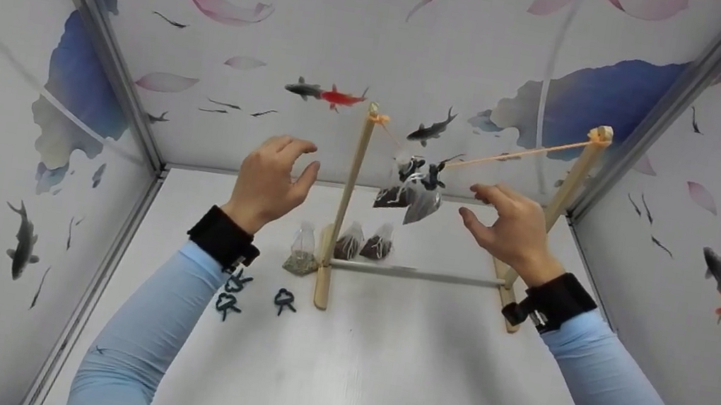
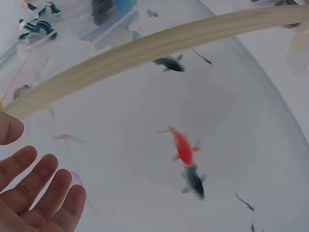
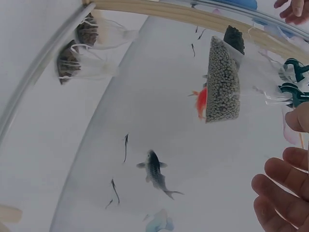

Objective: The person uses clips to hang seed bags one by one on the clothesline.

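Left hand (image 1: 271, 180) and right hand (image 1: 512, 231) are both empty, loosely curved; two bags (image 1: 423, 207) hang by clips (image 1: 434, 175) from a sagging string (image 1: 517, 156), at the former's three o'clock and the latter's nine.

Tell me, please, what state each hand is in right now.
Left hand: open, holding nothing, beside a wooden post.
Right hand: open, holding nothing, near the hanging bags.

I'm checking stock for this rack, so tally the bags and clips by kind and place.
Hanging bags: 2
Standing bags on the table: 3
Clips on the line at the cord: 2
Loose clips on the table: 3
Total: 10
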The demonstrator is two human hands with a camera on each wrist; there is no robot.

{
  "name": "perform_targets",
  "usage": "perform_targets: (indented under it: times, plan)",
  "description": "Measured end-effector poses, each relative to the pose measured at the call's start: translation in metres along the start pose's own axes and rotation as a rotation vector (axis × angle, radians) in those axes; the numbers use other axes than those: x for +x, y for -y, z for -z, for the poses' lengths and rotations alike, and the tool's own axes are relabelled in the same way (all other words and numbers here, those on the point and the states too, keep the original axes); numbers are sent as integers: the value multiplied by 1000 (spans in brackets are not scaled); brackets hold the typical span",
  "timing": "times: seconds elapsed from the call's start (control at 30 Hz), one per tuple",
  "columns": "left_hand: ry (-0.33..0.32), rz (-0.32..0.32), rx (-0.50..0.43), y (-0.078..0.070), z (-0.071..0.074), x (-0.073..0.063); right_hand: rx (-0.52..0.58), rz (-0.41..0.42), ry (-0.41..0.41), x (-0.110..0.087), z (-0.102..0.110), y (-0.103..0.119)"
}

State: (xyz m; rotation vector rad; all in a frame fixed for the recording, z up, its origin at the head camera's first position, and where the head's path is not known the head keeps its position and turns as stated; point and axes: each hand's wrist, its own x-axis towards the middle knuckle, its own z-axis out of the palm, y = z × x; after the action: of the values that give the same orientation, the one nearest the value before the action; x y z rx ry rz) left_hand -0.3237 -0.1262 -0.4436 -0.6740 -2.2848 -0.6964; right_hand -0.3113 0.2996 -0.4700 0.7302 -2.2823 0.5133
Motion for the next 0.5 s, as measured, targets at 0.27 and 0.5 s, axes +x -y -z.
perform_targets:
  times: [0.27, 0.5]
  plan:
    - [82, 184, 88, 42, -8, -50, 8, -187, 158, -23, -3, -5]
    - [217, 342, 144, 65, -18, -103, -8, -274, 265, -43, -10, -9]
